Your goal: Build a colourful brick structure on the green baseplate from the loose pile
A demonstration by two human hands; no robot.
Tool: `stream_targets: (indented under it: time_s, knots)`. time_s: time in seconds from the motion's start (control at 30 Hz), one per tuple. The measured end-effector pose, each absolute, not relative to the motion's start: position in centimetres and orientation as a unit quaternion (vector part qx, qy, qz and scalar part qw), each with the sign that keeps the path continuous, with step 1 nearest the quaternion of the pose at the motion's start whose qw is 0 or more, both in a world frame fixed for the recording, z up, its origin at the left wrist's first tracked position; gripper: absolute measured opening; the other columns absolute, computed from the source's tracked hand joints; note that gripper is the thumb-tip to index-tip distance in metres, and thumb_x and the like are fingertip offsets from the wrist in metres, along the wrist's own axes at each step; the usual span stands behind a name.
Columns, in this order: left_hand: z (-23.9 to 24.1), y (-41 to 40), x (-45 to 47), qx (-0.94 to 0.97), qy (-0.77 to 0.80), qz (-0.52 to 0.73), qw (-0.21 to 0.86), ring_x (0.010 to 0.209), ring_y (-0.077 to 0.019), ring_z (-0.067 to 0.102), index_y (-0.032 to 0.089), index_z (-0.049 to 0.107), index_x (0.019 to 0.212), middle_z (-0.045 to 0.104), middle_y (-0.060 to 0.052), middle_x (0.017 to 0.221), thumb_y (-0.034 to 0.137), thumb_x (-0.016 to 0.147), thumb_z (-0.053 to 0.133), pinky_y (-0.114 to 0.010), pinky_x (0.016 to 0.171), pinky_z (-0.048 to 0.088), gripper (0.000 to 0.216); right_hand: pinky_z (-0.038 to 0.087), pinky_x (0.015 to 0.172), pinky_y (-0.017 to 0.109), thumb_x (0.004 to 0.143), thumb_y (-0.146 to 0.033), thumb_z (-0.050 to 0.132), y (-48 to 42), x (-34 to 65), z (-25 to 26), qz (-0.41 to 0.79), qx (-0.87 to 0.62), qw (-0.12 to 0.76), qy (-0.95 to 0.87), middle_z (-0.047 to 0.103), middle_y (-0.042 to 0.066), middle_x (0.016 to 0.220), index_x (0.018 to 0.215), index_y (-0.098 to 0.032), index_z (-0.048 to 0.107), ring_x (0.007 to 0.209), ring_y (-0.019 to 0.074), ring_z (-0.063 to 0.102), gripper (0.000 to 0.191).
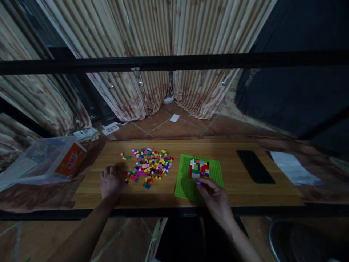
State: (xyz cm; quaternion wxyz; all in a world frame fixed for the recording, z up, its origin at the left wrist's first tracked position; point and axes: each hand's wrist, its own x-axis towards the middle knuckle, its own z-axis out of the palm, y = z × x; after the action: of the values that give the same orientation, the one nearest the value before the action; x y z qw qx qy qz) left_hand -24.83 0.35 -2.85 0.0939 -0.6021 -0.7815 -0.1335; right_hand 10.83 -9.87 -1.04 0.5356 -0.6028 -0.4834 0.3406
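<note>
A green baseplate [214, 171] lies on the wooden table [234, 182], with a small block of red, white, green and blue bricks [199, 169] built on it. My right hand [215, 196] rests on the plate's near edge just below that block, fingers pinched on a small purple brick [198, 183]. To the left lies a loose pile of several colourful small bricks [149, 165]. My left hand [111, 182] lies flat on the table at the pile's left edge, fingers stretched out and holding nothing.
A black phone [255, 166] lies right of the baseplate, with a white sheet [293, 168] further right. A clear plastic box with an orange label [46, 160] stands at the far left. A black bar [174, 62] crosses above, curtains [152, 43] behind.
</note>
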Motion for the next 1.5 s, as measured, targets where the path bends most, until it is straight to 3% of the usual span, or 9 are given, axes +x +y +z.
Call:
stream_targets:
  time_s: [0.23, 0.67, 1.03, 1.5]
  knots:
    - [-2.8, 0.5, -25.0, -0.607, -0.779, -0.126, 0.092, 0.102, -0.0322, 0.053, 0.010, 0.059, 0.112, 0.059, -0.019, 0.110, 0.025, 0.086, 0.036, -0.043, 0.087, 0.043, 0.037, 0.052, 0.083, 0.041, 0.077, -0.046, 0.066, -9.5, 14.2, -1.9, 0.271, -0.665, 0.537, -0.443, 0.072, 0.010, 0.099, 0.097, -0.020, 0.072, 0.089, 0.0235, 0.067, 0.034]
    - [-2.4, 0.5, -24.6, -0.605, -0.784, -0.116, 0.080, 0.103, -0.0352, 0.053, 0.007, 0.058, 0.113, 0.059, -0.021, 0.111, 0.024, 0.088, 0.036, -0.046, 0.087, 0.043, 0.037, 0.047, 0.074, 0.036, 0.083, -0.039, 0.055, -5.5, 13.5, -1.4, 0.091, -0.741, 0.392, -0.538, 0.072, 0.010, 0.090, 0.088, -0.018, 0.070, 0.081, 0.0234, 0.065, 0.026]
    - [-3.0, 0.7, -25.2, -0.613, -0.776, -0.123, 0.085, 0.103, -0.0312, 0.053, 0.009, 0.058, 0.112, 0.059, -0.019, 0.110, 0.025, 0.088, 0.037, -0.042, 0.086, 0.042, 0.036, 0.050, 0.074, 0.036, 0.083, -0.040, 0.058, -5.7, 13.7, -1.6, 0.129, -0.719, 0.437, -0.525, 0.074, 0.009, 0.091, 0.092, -0.018, 0.071, 0.077, 0.0227, 0.066, 0.027]
    - [-2.6, 0.5, -24.8, -0.614, -0.774, -0.121, 0.094, 0.100, -0.0320, 0.053, 0.007, 0.059, 0.111, 0.061, -0.020, 0.109, 0.022, 0.086, 0.039, -0.044, 0.087, 0.042, 0.036, 0.049, 0.072, 0.033, 0.086, -0.036, 0.056, -5.2, 14.1, -2.0, 0.114, -0.677, 0.462, -0.561, 0.070, 0.007, 0.082, 0.077, -0.020, 0.073, 0.076, 0.0202, 0.065, 0.025]
